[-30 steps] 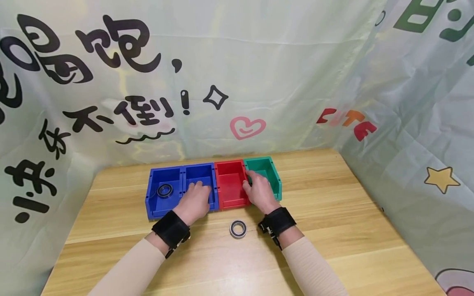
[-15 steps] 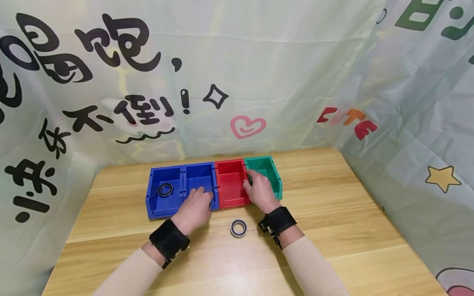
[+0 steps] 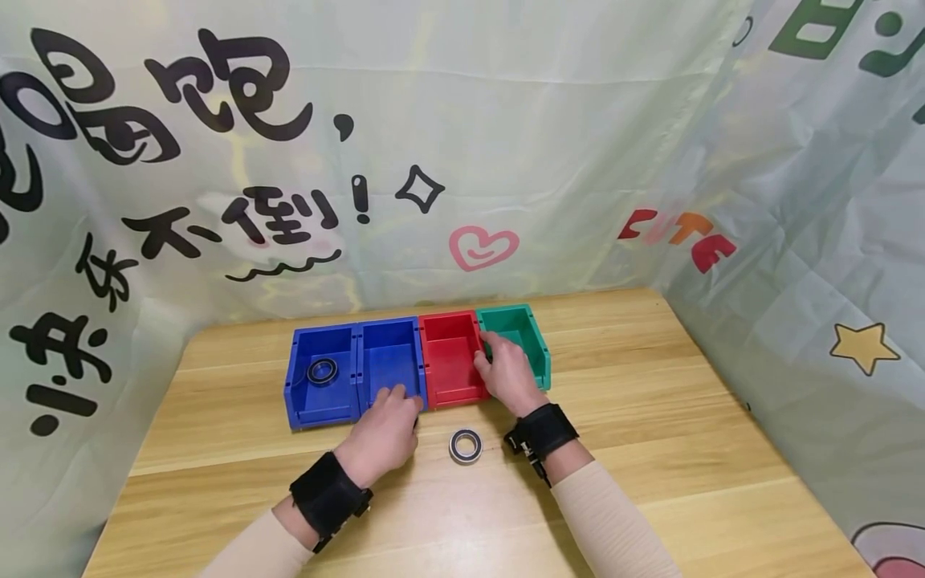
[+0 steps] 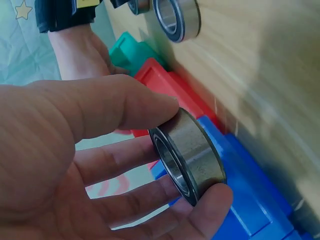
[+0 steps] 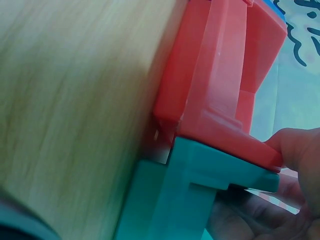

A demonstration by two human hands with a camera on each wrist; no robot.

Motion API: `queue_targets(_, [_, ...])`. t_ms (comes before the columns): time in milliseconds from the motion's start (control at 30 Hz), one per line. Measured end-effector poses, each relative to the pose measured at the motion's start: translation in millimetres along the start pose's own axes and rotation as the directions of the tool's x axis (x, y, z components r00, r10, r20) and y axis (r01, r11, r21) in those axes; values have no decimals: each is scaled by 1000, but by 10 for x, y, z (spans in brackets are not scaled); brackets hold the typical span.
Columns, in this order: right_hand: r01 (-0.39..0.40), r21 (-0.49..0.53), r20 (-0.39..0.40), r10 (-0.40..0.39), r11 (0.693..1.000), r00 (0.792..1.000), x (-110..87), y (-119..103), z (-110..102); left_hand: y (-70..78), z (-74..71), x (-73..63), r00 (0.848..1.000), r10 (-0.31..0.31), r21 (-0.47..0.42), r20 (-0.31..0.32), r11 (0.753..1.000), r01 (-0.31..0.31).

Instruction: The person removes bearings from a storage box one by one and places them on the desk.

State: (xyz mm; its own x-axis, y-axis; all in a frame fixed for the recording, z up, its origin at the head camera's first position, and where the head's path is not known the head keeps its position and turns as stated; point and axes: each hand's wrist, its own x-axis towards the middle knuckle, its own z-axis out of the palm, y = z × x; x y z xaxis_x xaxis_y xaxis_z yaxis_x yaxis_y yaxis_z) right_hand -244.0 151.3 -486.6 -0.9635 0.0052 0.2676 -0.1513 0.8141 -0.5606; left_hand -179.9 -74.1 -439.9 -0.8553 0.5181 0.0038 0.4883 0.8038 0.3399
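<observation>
My left hand (image 3: 383,433) pinches a ball bearing (image 4: 195,155) between thumb and fingertips. It is at the front edge of the second blue bin (image 3: 390,351); the held bearing is mostly hidden by the hand in the head view. My right hand (image 3: 509,373) grips the adjoining walls of the red bin (image 3: 451,353) and the green bin (image 3: 515,323), thumb on the red side and fingers on the green side. Another bearing (image 3: 466,446) lies flat on the table between the two forearms. A further bearing (image 3: 322,371) lies inside the leftmost blue bin (image 3: 318,413).
The bins stand side by side in a row towards the back of the wooden table (image 3: 614,498). Behind and to the right hangs a printed cloth (image 3: 564,144). Black bands (image 3: 328,494) are strapped round both wrists.
My left hand has drawn back out of the second blue bin towards the front, bringing a bearing with it. My right hand has stayed on the red and green bins.
</observation>
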Motion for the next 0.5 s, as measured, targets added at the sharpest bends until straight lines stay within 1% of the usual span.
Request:
queue_targets(167, [-6,-10,8,6,1000,1000,-2,4,2,3,67,-49,1000,7,-3,20,1000,-7])
queue_targets(367, [-7,-7,7,7,1000,1000,-4,-3,0,6,132,-71,998,-7,-1,66,1000,7])
queue_targets(500, [-9,3,1,9,1000,1000,-3,-9,-5,8,160,-80,997,-6,-4,80,1000,7])
